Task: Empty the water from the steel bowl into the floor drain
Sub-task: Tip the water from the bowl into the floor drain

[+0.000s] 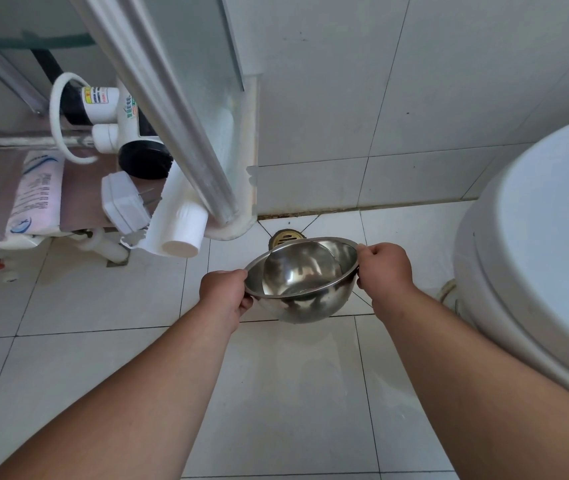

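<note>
A shiny steel bowl (pixel 302 282) hangs above the white tiled floor, held by its rim on both sides. My left hand (pixel 226 297) grips the left rim and my right hand (pixel 385 271) grips the right rim. The bowl tips away from me, its far rim lower. A little water lies in its bottom. Just beyond the far rim sits the brass floor drain (pixel 285 236), partly hidden by the bowl, near the foot of the wall.
A white toilet (pixel 535 265) fills the right side. A metal pole (pixel 179 133) stands at the left of the drain, beside a low shelf with white pipe pieces (pixel 181 233), a plug (pixel 124 202) and bottles. The tiled wall (pixel 380 116) is straight ahead.
</note>
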Demonstrator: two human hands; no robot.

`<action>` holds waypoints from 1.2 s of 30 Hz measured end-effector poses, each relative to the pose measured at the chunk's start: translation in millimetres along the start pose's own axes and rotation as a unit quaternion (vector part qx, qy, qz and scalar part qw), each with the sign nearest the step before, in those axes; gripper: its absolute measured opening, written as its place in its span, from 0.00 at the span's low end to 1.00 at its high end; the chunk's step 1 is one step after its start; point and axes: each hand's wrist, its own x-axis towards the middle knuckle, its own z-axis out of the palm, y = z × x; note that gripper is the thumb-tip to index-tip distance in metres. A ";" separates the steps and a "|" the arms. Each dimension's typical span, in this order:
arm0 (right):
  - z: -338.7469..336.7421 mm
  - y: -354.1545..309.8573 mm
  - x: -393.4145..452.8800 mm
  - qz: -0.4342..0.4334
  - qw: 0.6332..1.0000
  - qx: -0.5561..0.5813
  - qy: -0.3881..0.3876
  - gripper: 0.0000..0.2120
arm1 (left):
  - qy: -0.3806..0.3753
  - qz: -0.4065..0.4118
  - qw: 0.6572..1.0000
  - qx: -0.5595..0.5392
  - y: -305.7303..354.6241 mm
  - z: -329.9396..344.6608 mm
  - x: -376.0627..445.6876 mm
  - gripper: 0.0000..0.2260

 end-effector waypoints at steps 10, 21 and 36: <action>-0.6 -0.1 1.1 0.060 0.995 0.074 -0.008 0.22 | 0.000 0.002 1.000 0.011 9.1 1.1 -9.0 0.10; 1.9 -5.5 0.4 0.080 0.989 0.125 -0.019 0.17 | 0.004 -0.001 1.000 0.002 13.7 -0.7 -10.6 0.13; 7.7 -9.8 7.2 0.109 0.980 0.166 -0.029 0.17 | 0.003 -0.023 0.999 -0.022 19.4 -2.5 -7.8 0.12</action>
